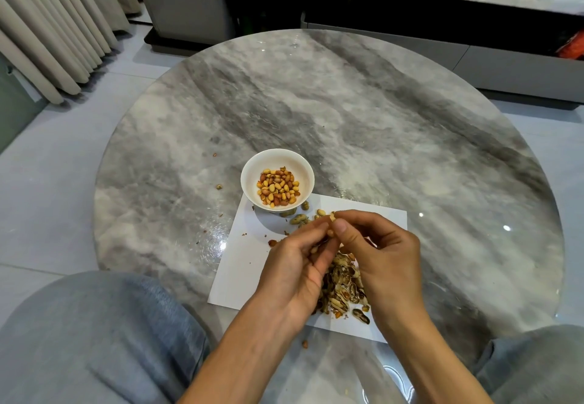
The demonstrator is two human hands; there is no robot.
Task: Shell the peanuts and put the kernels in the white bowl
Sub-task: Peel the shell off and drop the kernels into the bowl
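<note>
Item: peanut (331,216), part-shelled, held up between both hands over the sheet of paper (240,264). Left hand (300,264): fingers curled, tips pinching the nut's lower part; a loose kernel or two seemed to sit against the curled fingers, though that could not be told for sure. Right hand (376,245): thumb and forefinger pinched on the nut's upper shell, the other fingers loosely bent.

Destination: white bowl (277,179), already holding a layer of kernels (278,188), stood ahead of the hands and off to the left, its foot on the paper's far left corner. Left hand was the nearer; the way from fingertips to rim looked open, forward and left.

Stock: a few unshelled peanuts (298,219) lay between bowl and hands, just beyond the fingertips.

Waste: heap of empty shells (343,290) lay beneath and between the wrists, on the near side, away from the bowl.
</note>
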